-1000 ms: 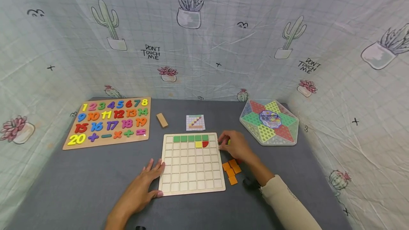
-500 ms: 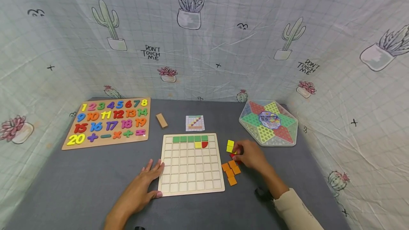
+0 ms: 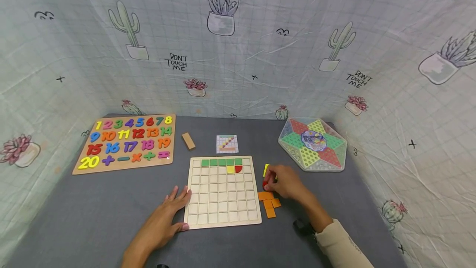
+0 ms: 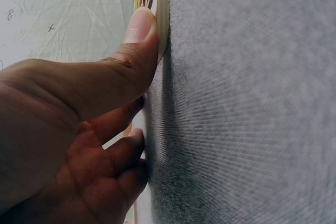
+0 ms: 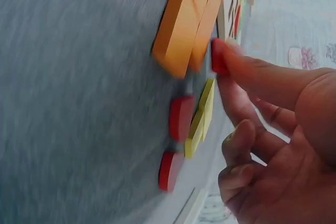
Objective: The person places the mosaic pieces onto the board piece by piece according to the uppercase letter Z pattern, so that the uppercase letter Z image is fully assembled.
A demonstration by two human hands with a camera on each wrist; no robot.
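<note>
My left hand (image 3: 161, 218) rests with straight fingers on the left edge of a wooden grid board (image 3: 213, 197); in the left wrist view its thumb (image 4: 137, 30) presses the board's side. Beyond the board's right edge, my right hand (image 3: 287, 182) pinches a small red piece (image 5: 218, 56) between thumb and finger, slightly above the table. Below it lie several orange squares (image 3: 269, 209), with yellow pieces (image 3: 265, 170) behind. Two more red pieces (image 5: 181, 119) show in the right wrist view. On the board sit a green row (image 3: 222, 162), a yellow square (image 3: 231, 169) and a red rounded piece (image 3: 238, 168).
A pattern card (image 3: 227, 144) and a wooden block (image 3: 188, 141) lie behind the board. At the back left is a number puzzle (image 3: 128, 144); at the back right, a hexagonal clear box (image 3: 313, 144). A printed cloth (image 3: 253, 53) hangs behind.
My right hand has left the board's upper right edge, moved right and toward me to the loose pieces, and taken up a red piece. Some orange squares have shifted. My left hand stays put.
</note>
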